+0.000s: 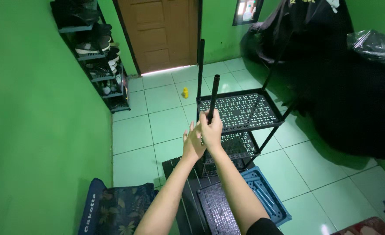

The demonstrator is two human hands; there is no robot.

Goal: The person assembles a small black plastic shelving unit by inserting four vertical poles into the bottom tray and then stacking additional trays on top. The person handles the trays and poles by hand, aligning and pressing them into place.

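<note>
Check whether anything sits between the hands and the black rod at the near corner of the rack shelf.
Nothing visible does. The right hand is already wrapped around the black rod just above the perforated shelf; the left hand is open beside it, apparently just off the rod.

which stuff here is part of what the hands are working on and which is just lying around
In hand:
- right hand gripping a black pole
- left hand open beside it
- black perforated rack the pole stands at
- spare shelf panel on the floor
- blue shelf panel

Lying about:
- shoe rack by the wall
- small yellow bottle
- dark covered heap
- wooden door
</note>
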